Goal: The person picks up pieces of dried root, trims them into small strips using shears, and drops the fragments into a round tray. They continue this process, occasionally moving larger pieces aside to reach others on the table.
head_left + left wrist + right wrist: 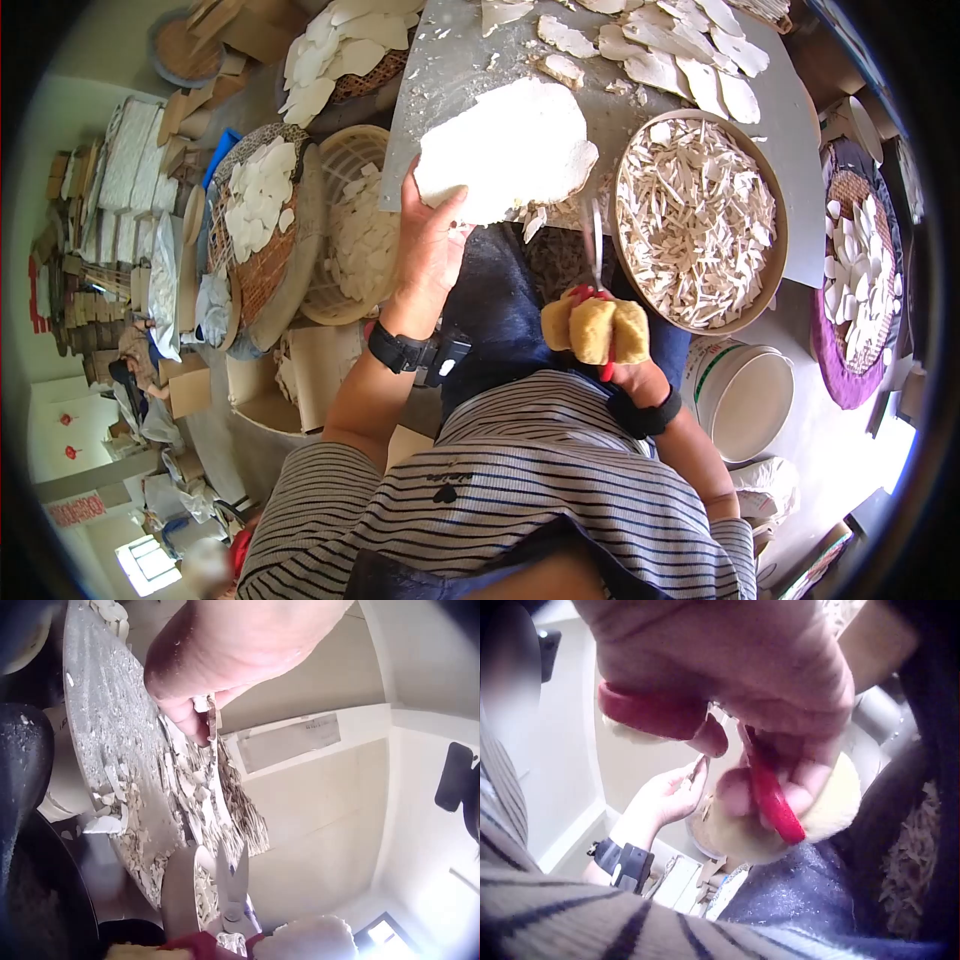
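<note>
In the head view, your left hand (432,238) pinches the pale slab (505,150) by its lower-left edge, upper centre of the frame. It looks light, dry and stiff, probably brittle; support its flat face, thumb on top, clear of the crumbly right edge. Splintery strips (700,220) fill the round tray (784,240) at right.

In the left wrist view, the slab shows thin, edge-on, above the scissors' (234,883) parted steel blades.

In the right wrist view, your right hand's (765,667) fingers grip smooth red handles (649,712) with fuzzy yellow padding (842,802).
</note>
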The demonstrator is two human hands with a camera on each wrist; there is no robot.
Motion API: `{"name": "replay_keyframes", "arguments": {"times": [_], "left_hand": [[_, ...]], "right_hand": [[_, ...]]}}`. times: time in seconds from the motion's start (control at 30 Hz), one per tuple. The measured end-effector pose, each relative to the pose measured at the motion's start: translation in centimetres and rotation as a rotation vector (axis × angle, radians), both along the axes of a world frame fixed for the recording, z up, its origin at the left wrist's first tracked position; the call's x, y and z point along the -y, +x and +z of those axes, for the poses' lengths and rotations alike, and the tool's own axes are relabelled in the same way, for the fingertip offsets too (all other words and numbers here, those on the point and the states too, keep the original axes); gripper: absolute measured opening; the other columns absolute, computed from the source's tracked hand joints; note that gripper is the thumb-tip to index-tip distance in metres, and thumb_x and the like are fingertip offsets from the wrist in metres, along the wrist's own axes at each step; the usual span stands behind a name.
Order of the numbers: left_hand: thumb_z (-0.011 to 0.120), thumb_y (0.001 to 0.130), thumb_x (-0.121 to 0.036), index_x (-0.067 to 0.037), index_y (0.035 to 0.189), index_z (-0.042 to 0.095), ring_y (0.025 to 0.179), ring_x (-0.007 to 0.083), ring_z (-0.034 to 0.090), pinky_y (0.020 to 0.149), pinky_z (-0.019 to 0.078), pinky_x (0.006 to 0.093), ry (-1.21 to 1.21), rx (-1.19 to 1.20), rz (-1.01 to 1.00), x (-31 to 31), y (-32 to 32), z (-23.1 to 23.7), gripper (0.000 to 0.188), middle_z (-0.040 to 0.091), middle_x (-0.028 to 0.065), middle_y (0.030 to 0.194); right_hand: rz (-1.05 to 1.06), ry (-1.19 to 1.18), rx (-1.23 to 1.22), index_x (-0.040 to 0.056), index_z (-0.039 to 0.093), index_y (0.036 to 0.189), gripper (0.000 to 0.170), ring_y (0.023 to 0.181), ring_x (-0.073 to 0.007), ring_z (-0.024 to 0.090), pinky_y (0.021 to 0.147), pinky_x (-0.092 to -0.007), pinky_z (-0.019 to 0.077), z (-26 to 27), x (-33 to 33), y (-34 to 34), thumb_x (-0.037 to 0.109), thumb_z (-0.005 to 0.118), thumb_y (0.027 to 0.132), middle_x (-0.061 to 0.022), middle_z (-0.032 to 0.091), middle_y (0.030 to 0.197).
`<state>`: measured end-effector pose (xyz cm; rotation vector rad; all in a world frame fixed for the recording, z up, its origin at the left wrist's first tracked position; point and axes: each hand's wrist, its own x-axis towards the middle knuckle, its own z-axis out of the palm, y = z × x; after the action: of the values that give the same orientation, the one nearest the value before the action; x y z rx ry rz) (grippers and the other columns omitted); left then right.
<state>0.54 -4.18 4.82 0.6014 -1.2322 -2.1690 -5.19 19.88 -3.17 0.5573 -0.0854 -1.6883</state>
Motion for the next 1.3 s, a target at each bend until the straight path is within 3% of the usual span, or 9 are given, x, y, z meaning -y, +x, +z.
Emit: {"name": "replay_keyframes", "arguments": {"times": [0.1,0.2,0.3,0.5,0.57,0.7,0.87,1.07,1.3], "left_hand": [[0.054,0.084,-0.001,-0.011,0.129,0.033,0.107,0.0196,0.051,0.085,0.0469,0.0355,0.032,0.008,0.021,-1.1,-0.6,-0.4,0.051,0.048,0.0084,0.119],[0.054,0.085,-0.004,-0.009,0.127,0.037,0.106,0.0185,0.051,0.085,0.0463,0.0342,0.069,0.013,0.027,-2.5,-1.0,-0.8,0.046,0.049,0.0076,0.118],[0.055,0.085,-0.004,-0.008,0.126,0.037,0.106,0.0186,0.052,0.086,0.0460,0.0336,0.059,0.039,0.007,-3.6,-1.2,-1.3,0.045,0.049,0.0080,0.117],[0.054,0.085,-0.003,-0.006,0.126,0.037,0.103,0.0182,0.054,0.085,0.0468,0.0318,0.032,0.115,-0.070,-3.8,-1.0,-1.7,0.045,0.051,0.0084,0.116],[0.054,0.085,-0.003,-0.007,0.127,0.037,0.102,0.0178,0.054,0.084,0.0472,0.0310,0.022,0.130,-0.089,-3.6,-1.0,-1.7,0.046,0.052,0.0083,0.115],[0.055,0.084,-0.003,-0.007,0.126,0.038,0.102,0.0173,0.055,0.084,0.0477,0.0304,0.030,0.140,-0.100,-3.3,-1.0,-2.0,0.045,0.052,0.0079,0.115],[0.056,0.083,0.002,-0.004,0.126,0.035,0.106,0.0193,0.053,0.087,0.0472,0.0329,0.062,0.135,-0.113,-2.7,-1.2,-2.4,0.048,0.051,0.0106,0.117],[0.056,0.084,-0.006,-0.007,0.122,0.043,0.102,0.0181,0.055,0.084,0.0474,0.0317,0.043,0.193,-0.129,-2.6,-1.4,-2.4,0.041,0.055,0.0074,0.113],[0.058,0.083,-0.002,-0.005,0.112,0.052,0.098,0.0164,0.057,0.081,0.0473,0.0300,0.208,0.071,-0.237,-0.5,-2.6,0.2,0.030,0.060,0.0064,0.105]], "right_hand": [[0.001,0.018,0.018,0.0020,0.050,0.109,0.027,0.091,-0.0168,0.059,0.085,-0.0288,0.0489,-1.6,0.8,1.1,0.021,0.053,0.090,-0.0081,0.058,0.099],[0.130,0.127,-1.085,0.0013,0.047,0.116,0.031,0.100,-0.0168,0.054,0.092,-0.0283,0.0428,-0.9,1.0,0.5,0.020,0.049,0.092,-0.0083,0.055,0.107],[0.170,0.226,-1.181,0.0035,0.045,0.113,0.035,0.093,-0.0183,0.055,0.083,-0.0288,0.0439,0.4,2.3,-0.4,0.012,0.059,0.082,-0.0081,0.055,0.101],[0.048,0.254,-1.848,0.0040,0.046,0.107,0.036,0.083,-0.0208,0.056,0.074,-0.0303,0.0455,1.0,2.6,-0.5,0.010,0.065,0.076,-0.0086,0.057,0.093],[0.021,0.224,-1.909,0.0037,0.046,0.107,0.036,0.083,-0.0213,0.057,0.074,-0.0300,0.0455,1.0,2.4,-0.3,0.010,0.064,0.077,-0.0087,0.057,0.093],[0.133,0.120,-1.244,0.0062,0.045,0.120,0.036,0.103,-0.0175,0.054,0.093,-0.0311,0.0417,-2.2,2.1,0.6,0.015,0.057,0.086,-0.0074,0.054,0.113],[0.018,0.274,-1.835,0.0024,0.045,0.113,0.038,0.093,-0.0202,0.059,0.083,-0.0296,0.0467,0.2,1.8,0.6,0.008,0.062,0.080,-0.0096,0.059,0.099],[-0.002,0.257,-1.672,0.0019,0.045,0.111,0.037,0.091,-0.0207,0.059,0.081,-0.0304,0.0473,1.5,2.1,0.2,0.007,0.062,0.079,-0.0094,0.060,0.098],[0.004,0.187,-1.917,0.0038,0.045,0.115,0.039,0.093,-0.0191,0.057,0.083,-0.0285,0.0437,1.2,1.6,-1.5,0.009,0.062,0.080,-0.0076,0.058,0.100]]}}
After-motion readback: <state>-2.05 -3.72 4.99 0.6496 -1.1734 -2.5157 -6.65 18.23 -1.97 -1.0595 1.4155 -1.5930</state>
